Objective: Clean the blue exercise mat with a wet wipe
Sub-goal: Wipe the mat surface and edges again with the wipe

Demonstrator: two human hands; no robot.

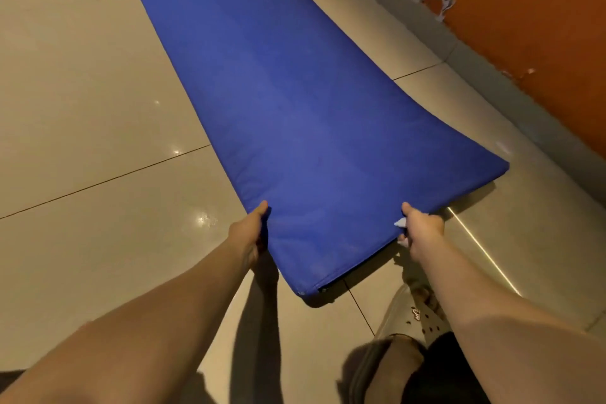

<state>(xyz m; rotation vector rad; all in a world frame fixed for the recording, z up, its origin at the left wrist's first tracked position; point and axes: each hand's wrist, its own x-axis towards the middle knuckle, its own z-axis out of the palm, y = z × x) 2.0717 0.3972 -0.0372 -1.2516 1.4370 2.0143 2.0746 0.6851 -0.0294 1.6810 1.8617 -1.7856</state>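
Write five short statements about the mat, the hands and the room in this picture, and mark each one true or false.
1. The left hand and the right hand both grip the near end of the blue mat. True.
2. The mat is rolled up tight. False: it lies unrolled along the tiled floor.
3. A white piece shows at the right hand. True; it is probably the wipe.
4. The wall beside the mat is green. False: the wall is orange.
5. The left hand holds a spray bottle. False: it grips only the mat's edge.
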